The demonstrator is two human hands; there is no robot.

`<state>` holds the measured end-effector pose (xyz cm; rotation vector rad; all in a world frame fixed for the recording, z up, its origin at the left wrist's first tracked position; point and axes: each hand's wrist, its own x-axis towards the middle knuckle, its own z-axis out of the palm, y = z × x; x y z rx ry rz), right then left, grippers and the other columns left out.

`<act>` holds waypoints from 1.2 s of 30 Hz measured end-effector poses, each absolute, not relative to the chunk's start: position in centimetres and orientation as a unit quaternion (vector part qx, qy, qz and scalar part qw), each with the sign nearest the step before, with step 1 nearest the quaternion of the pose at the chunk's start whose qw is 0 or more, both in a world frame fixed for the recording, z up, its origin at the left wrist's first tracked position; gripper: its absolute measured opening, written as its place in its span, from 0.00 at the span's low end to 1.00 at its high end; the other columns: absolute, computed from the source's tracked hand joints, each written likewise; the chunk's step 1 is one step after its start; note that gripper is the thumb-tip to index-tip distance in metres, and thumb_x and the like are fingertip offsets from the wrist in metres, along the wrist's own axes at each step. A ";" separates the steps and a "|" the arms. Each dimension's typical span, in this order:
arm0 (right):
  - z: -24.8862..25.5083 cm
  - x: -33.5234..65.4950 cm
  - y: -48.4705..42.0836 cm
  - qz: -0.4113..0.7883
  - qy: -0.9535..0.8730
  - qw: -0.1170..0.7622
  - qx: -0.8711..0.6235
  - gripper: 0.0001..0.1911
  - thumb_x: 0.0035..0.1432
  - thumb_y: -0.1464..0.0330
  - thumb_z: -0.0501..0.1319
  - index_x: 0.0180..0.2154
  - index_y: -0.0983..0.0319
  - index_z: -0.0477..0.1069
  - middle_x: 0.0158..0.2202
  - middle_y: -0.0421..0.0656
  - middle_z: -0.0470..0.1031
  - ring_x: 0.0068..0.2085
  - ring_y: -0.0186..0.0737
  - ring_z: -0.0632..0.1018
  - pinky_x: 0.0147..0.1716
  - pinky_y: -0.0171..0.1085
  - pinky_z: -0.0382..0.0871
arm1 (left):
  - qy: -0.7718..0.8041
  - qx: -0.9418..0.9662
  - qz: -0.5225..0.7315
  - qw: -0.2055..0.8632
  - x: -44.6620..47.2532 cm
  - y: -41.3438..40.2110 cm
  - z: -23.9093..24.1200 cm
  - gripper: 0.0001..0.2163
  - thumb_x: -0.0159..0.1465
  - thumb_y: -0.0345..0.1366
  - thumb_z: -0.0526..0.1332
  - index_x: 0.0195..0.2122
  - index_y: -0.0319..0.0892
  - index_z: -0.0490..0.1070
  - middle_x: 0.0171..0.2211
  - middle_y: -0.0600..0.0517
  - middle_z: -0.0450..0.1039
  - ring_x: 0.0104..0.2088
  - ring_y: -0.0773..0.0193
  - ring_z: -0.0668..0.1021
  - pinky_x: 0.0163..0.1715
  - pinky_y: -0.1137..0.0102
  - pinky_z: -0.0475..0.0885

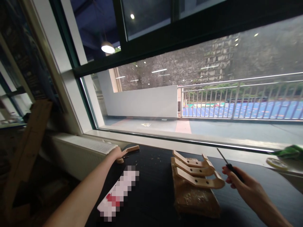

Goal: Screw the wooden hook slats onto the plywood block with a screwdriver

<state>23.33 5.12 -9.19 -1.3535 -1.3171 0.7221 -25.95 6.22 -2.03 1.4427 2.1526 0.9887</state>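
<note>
My right hand [243, 183] is closed around the black handle of a screwdriver [222, 155], whose thin shaft points up and to the left. At the far left of the dark table, my left hand [115, 154] grips a curved wooden hook [132, 148]; its fingers are partly hidden. A small dark, thin item lies by those fingers, too small to name. Between my hands, three bent wooden hooks [201, 181] with dark holes lie side by side on a brown block [196, 200] that looks wrapped in tape. The screwdriver is just right of these hooks, apart from them.
A white and red packet [118, 192], blurred out, lies on the black table [153, 189]. Small shavings are scattered near the table's back edge. A roll of tape [276, 163] and green cloth [287, 153] sit at the right. A white radiator [82, 148] and a window sill border the table.
</note>
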 end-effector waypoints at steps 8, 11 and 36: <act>-6.8 23.6 3.6 0.244 -0.534 0.520 -0.620 0.24 0.46 0.49 0.56 0.34 0.61 0.74 0.21 0.42 0.69 0.22 0.38 0.69 0.19 0.36 0.63 | 0.720 0.468 0.427 0.281 -25.4 5.1 1.2 0.11 0.56 0.36 0.63 0.36 0.31 0.73 0.30 0.48 0.75 0.31 0.59 0.77 0.32 0.66 0.71; -5.3 23.1 2.7 0.211 -0.525 0.552 -0.613 0.21 0.48 0.51 0.56 0.36 0.60 0.72 0.21 0.42 0.68 0.24 0.39 0.70 0.21 0.36 0.63 | 0.639 0.494 0.492 0.324 -21.8 3.8 3.0 0.13 0.52 0.37 0.65 0.36 0.34 0.74 0.27 0.51 0.75 0.26 0.64 0.76 0.28 0.72 0.70; -2.8 20.8 -2.0 0.288 -0.759 0.402 -0.424 0.12 0.53 0.66 0.58 0.40 0.61 0.72 0.27 0.37 0.72 0.26 0.31 0.68 0.24 0.29 0.61 | 0.483 0.565 0.584 0.325 -0.6 -3.8 -2.2 0.12 0.46 0.38 0.67 0.32 0.43 0.72 0.34 0.50 0.75 0.35 0.58 0.77 0.34 0.71 0.74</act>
